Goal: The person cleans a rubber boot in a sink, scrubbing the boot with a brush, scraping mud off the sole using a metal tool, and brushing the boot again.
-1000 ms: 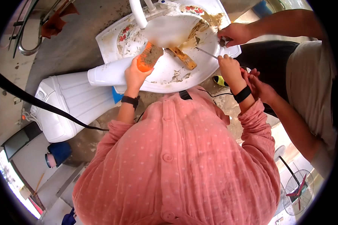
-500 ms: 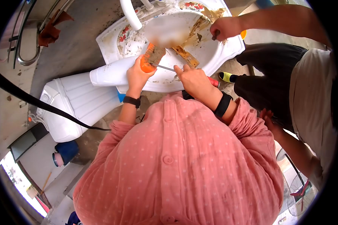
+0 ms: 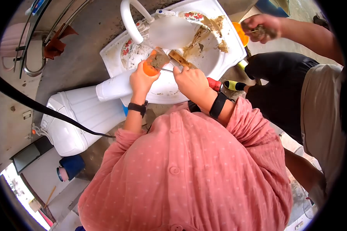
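My left hand point(image 3: 141, 81) is closed around an orange piece point(image 3: 149, 69) whose upper face is coated in grey-brown mud; its exact kind I cannot make out. My right hand point(image 3: 193, 81) grips a tool with a thin metal shaft point(image 3: 164, 69) and a red handle point(image 3: 214, 84), which shows beyond the wrist. The shaft reaches the muddy orange piece; its tip is not clear. Beside my right fingers, a brown-stained, yellowish strip point(image 3: 181, 59) lies in the white washbasin point(image 3: 158, 95). Brown muck smears the basin's inside and rim.
A white curved faucet point(image 3: 130, 21) rises at the basin's back left. The white pedestal point(image 3: 81, 115) lies sideways at left. At right, a co-worker's hand point(image 3: 261, 29) holds a muddy clump near a yellow-orange bucket point(image 3: 240, 34). A blurred patch hides part of the basin.
The co-worker's hand has moved up and away from the basin's rim with the clump. My hands keep their grips, the right a little closer to the left. The view has shifted slightly.
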A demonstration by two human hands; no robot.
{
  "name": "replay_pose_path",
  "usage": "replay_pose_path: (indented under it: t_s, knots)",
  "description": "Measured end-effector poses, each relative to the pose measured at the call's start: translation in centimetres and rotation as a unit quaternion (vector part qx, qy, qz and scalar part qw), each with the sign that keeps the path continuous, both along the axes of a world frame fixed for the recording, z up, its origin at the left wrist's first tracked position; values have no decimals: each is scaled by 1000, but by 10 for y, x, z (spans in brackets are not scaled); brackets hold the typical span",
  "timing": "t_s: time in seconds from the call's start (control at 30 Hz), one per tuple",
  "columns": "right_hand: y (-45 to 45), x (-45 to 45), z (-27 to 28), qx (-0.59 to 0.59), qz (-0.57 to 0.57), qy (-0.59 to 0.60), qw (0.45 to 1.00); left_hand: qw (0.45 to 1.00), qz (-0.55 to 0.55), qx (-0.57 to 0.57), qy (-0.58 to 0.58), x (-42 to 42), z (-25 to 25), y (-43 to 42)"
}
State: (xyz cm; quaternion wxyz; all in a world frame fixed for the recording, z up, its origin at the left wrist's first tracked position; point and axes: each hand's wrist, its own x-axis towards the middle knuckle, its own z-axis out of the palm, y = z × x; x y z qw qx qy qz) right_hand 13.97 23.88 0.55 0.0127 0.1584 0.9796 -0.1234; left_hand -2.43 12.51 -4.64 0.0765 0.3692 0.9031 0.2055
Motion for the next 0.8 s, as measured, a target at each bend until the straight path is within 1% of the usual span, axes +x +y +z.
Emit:
replay_pose_path:
  t_s: [0.07,0.13,0.17,0.23,0.27,0.33,0.37,0.4,0.47,0.57,0.63,0.67,0.7,0.73,0.8]
  knots:
    - [-1,2,-4,-10,-17,14,1000,1000,15,-21,-2,2,5,3]
    - [-1,4,-12,-11,-88,-4,996,1000,4,-11,9,4,6,2]
    - [2,7,-14,-14,-90,-4,996,1000,2,-13,8,5,6,1]
    - [11,15,-12,-5,-99,56,994,999,-2,-20,28,7,4,-2]
    - [8,17,-7,-8,-104,53,993,999,-7,-23,26,7,3,-2]
    - [-2,17,6,-17,-61,54,997,1000,-8,-3,26,5,0,-2]
    - [-5,14,11,-17,-43,28,999,1000,-11,-6,25,4,-1,-2]
    - [-7,11,9,-20,-45,27,998,1000,-16,4,21,4,-1,-2]
    - [-8,4,6,-2,-15,28,1000,1000,-21,11,16,5,-2,-4]
    - [-7,-4,10,-3,-8,12,1000,1000,-20,11,18,6,-3,-6]
    - [-3,-5,7,-5,-9,5,1000,999,-4,31,21,6,1,0]
    - [0,-4,2,-36,-32,20,999,999,-4,33,21,6,5,4]
    - [2,-3,-3,-68,-54,36,996,1000,5,4,13,7,10,9]
    - [4,-2,-7,-67,-52,36,996,1000,16,-26,4,7,13,11]
    - [7,4,-15,-64,-115,41,990,1000,10,-7,12,8,5,6]
